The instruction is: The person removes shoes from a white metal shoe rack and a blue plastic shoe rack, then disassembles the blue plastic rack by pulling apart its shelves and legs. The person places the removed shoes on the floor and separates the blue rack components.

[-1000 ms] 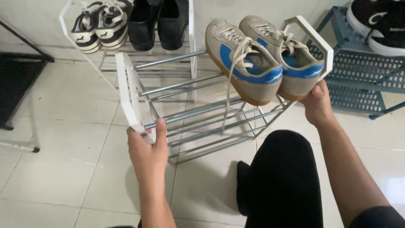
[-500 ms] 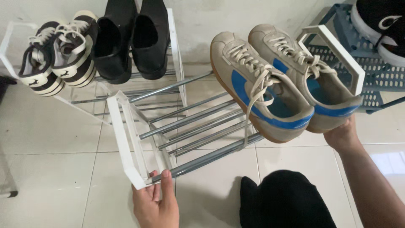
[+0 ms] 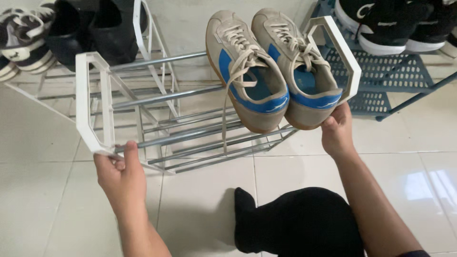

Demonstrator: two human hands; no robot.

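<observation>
A: White floor tiles, wall behind. Status, left to right?

B: Left hand fingers closed on the shoe rack left frame; right hand grips the right frame under the beige-blue sneakers.

A: Advice?

B: Keep both ends level; sneakers may slide.

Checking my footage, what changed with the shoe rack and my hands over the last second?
The white rack has swung left and levelled out. Both hands kept their grip: left hand on the left end frame, right hand at the right end. The beige-and-blue sneakers stayed on top.
</observation>
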